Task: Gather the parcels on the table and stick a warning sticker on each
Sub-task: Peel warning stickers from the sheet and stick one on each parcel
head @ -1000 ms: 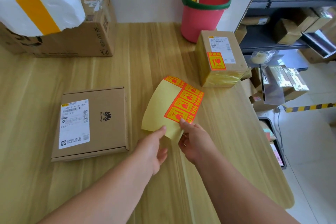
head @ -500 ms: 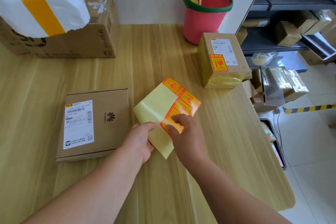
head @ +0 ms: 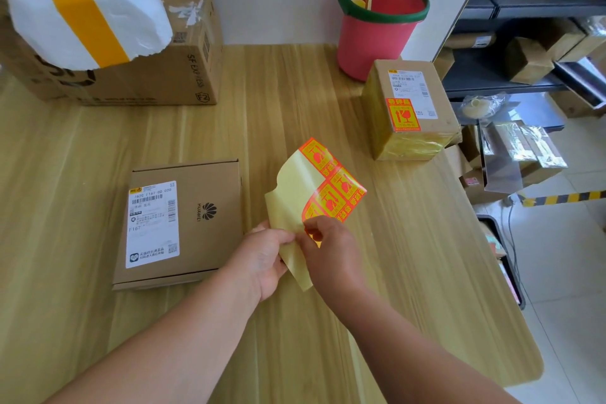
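Bright even light, soft faint shadows on the table (head: 295, 92), wide-angle bowing at edges, shelves (head: 531, 6) perhaps slightly blurred.

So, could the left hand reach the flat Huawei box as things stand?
Probably yes. The flat box lies on the table just beside the left hand, with nothing between them. But that hand is pinching the sticker sheet, so it would need to let go first.

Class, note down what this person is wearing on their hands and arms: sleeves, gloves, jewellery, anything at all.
Nothing is worn. The left hand and right hand are bare, with no gloves, rings, watch or bracelet visible. The left forearm and right forearm are uncovered down to the picture's bottom edge, so no sleeve shows.
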Available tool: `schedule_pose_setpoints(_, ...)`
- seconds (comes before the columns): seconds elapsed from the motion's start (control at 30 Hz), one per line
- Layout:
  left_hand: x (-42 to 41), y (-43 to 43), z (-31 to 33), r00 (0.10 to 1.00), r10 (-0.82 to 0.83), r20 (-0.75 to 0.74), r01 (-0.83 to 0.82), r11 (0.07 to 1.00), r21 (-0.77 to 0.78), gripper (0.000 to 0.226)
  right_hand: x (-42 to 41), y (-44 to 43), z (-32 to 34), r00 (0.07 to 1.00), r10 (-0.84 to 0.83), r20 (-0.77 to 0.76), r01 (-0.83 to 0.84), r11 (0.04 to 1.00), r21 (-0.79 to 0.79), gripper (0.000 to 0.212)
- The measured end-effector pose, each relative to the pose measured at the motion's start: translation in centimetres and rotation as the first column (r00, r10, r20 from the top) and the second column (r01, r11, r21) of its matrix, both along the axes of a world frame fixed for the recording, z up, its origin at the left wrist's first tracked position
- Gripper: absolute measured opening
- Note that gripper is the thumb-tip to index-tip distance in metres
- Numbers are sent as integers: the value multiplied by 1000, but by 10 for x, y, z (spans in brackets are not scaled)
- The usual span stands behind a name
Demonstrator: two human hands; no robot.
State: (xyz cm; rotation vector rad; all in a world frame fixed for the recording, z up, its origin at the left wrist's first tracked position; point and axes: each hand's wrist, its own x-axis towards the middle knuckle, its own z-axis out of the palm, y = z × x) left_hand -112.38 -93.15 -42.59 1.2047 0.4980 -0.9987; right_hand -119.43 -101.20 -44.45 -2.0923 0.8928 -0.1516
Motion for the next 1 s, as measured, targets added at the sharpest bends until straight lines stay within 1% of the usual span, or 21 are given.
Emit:
schedule_pose_setpoints(0.1,-1,0,0,999,-28,36,27,999,28,35,-1,-1,-1,999,-34,0,34,997,70,14)
schedule_pose_setpoints(0.23,-2,0,-1,997,-47,65,43,997,66,32,-2,-2,0,998,-63,-12,64,982,177,8)
schedule_pose_setpoints(0.4,-3,2,-2,995,-57,78,49,995,91,31,-3,-4,2,995,-102,-12,101,954,281,12)
schedule_pose_setpoints(0.57,-2,3,-3,995,-59,83,50,993,111,31,-2,-3,2,990,-141,-9,136,935,328,13)
schedule_pose_setpoints(0.67,0,2,-6,993,-63,102,45,985,168,30,-2,-6,1,984,-176,-19,172,926,336,17)
schedule_pose_setpoints(0.8,4,2,-7,989,-51,138,15,969,248,25,-1,-17,2,955,-295,-40,288,882,374,17)
schedule_pose_setpoints(0.9,5,0,-6,985,-54,161,7,959,282,23,-1,-31,1,914,-403,-55,387,820,422,16)
schedule_pose_setpoints(1.0,6,-4,-6,979,-67,192,6,953,302,22,-3,-46,1,884,-466,-34,431,785,446,16)
